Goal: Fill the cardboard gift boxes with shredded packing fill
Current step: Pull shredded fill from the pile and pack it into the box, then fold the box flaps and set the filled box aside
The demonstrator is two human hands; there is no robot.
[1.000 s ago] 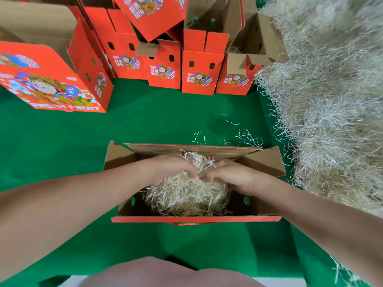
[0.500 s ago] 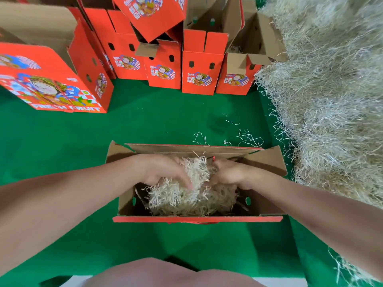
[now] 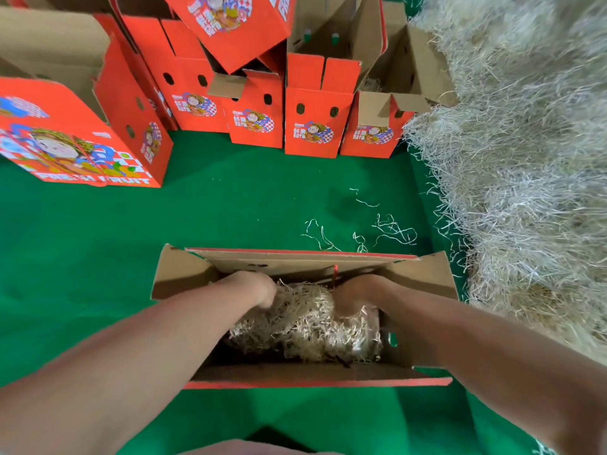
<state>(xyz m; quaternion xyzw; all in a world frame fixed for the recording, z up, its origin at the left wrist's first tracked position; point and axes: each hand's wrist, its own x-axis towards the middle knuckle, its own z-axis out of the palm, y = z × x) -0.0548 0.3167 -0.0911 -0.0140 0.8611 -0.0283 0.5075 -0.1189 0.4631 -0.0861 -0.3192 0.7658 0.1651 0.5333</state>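
Green cloth (image 3: 230, 208) underfoot; fill pile (image 3: 525, 159) right. Left hand (image 3: 259, 289), right hand (image 3: 353, 297) buried in fill (image 3: 302, 326) inside box (image 3: 177, 274); grip unclear.

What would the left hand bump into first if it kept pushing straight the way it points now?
Most likely the shredded fill: the left hand angles down into the open box with its fingers already buried in the wad. Past that would probably come the box bottom, though depth is hard to judge here.

"FRESH FRUIT" along the bottom of the left orange box (image 3: 82, 152).
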